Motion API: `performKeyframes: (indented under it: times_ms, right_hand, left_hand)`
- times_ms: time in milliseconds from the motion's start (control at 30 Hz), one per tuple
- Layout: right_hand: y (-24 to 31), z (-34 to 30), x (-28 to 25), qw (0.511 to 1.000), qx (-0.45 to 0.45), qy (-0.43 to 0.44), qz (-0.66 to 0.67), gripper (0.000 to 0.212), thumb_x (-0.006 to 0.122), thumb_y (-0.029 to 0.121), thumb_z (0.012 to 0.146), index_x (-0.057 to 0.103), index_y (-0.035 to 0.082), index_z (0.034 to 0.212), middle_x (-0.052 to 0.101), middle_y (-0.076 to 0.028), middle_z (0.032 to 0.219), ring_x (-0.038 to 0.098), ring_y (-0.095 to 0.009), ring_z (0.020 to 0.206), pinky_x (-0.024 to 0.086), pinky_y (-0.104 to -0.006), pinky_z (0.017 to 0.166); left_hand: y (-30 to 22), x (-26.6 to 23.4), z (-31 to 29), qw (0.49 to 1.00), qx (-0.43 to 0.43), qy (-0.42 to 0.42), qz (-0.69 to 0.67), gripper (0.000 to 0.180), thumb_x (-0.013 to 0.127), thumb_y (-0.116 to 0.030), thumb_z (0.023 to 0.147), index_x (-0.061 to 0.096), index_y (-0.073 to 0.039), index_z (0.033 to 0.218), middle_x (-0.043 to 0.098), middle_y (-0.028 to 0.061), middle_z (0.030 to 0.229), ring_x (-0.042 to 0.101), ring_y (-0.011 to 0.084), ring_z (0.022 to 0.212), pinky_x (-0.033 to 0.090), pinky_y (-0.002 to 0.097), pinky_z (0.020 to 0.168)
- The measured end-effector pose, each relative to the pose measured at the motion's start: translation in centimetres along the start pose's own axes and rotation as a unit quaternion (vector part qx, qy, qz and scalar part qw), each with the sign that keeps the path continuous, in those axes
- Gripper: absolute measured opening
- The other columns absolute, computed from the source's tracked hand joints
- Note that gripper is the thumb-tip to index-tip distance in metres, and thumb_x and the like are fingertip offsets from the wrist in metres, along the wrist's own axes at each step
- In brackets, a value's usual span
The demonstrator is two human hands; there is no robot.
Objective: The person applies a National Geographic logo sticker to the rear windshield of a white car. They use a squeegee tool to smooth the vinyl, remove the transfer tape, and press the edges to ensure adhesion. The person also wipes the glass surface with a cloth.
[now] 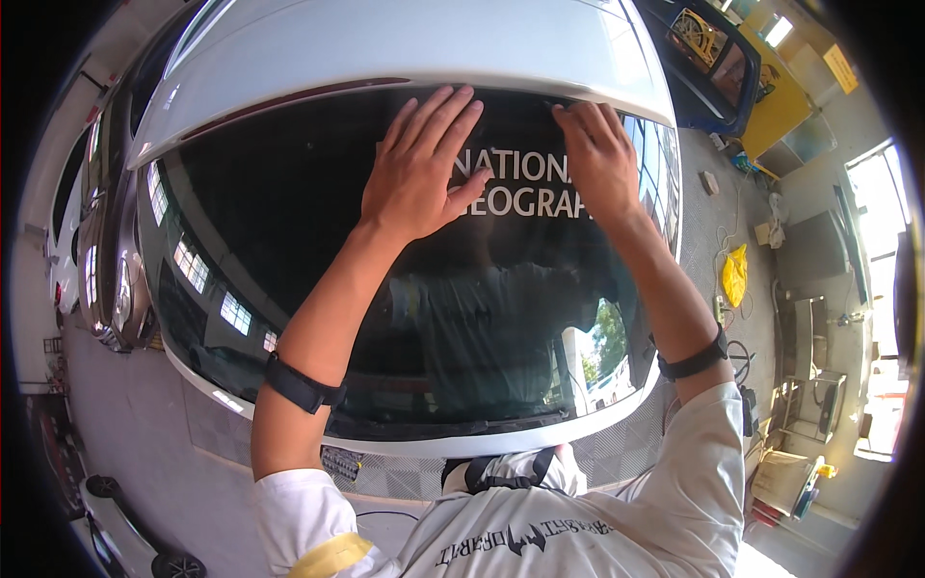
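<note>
Your left hand [421,166] lies open, fingers spread flat on the dark rear car window [289,241] upper centre; your right hand [599,154], also open, presses its top edge

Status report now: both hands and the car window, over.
Left hand flat on dark rear window, fingers spread. Right hand pressing near its top edge. Nothing in the way.

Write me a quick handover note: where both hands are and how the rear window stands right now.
Left hand: flat, fingers spread, pressing the dark tinted rear window of the white car, no grip on anything.
Right hand: fingertips at the glass's upper edge, beside the white lettering decal.
Done: decal sits on the glass.
Left: cannot tell whether the top edge is finished.
</note>
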State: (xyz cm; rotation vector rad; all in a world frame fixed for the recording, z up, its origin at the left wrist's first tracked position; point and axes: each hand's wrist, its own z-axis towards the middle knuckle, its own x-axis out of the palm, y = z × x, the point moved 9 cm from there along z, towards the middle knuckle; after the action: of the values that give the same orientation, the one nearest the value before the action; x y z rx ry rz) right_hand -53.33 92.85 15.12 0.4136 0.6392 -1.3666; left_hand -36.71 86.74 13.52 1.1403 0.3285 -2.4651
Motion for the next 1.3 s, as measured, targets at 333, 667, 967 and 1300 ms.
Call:
performKeyframes:
  times_ms: [333,667,967,1300]
  right_hand:
    - [1.6,0.6,0.1,1.0,-0.03,0.01,0.001,0.031,0.066,0.002,0.079,0.068,0.002,0.11,0.058,-0.006,0.1,0.062,-0.025,0.096,0.058,-0.0373,0.08]
    - [0.8,0.7,0.2,1.0,-0.016,0.02,-0.013,0.03,0.067,0.003,0.08,0.067,0.002,0.11,0.056,-0.007,0.099,0.061,-0.025,0.096,0.057,-0.0381,0.08]
    - [2.5,-2.0,-5.7,0.991,-0.021,0.048,0.125,0.034,0.069,-0.006,0.074,0.07,0.0,0.108,0.063,-0.01,0.099,0.063,-0.027,0.095,0.055,-0.0392,0.08]
    - [1.1,-22.1,-15.1,0.923,0.344,-0.062,0.164,0.031,0.073,-0.016,0.077,0.073,0.001,0.103,0.067,-0.01,0.092,0.067,-0.026,0.083,0.053,-0.0329,0.072]
  left_hand:
    - [-0.1,-0.1,-0.1,1.0,0.002,-0.002,0.008,0.068,0.069,-0.039,0.092,0.05,-0.009,0.149,0.048,0.0085,0.156,0.041,0.0267,0.147,0.03,0.048,0.123]
    - [-0.5,-0.1,-0.2,1.0,0.002,0.003,0.009,0.067,0.067,-0.041,0.094,0.048,-0.01,0.151,0.046,0.0081,0.157,0.04,0.0275,0.148,0.03,0.0476,0.123]
    - [-0.9,0.9,-0.3,0.998,0.003,0.031,0.049,0.076,0.063,-0.045,0.096,0.038,-0.008,0.158,0.038,0.01,0.163,0.032,0.0285,0.153,0.024,0.0511,0.125]
    - [-12.9,9.0,5.8,0.998,0.027,0.057,0.027,0.098,0.058,-0.063,0.094,0.029,0.006,0.158,0.028,0.0209,0.167,0.023,0.0332,0.157,0.015,0.0511,0.127]
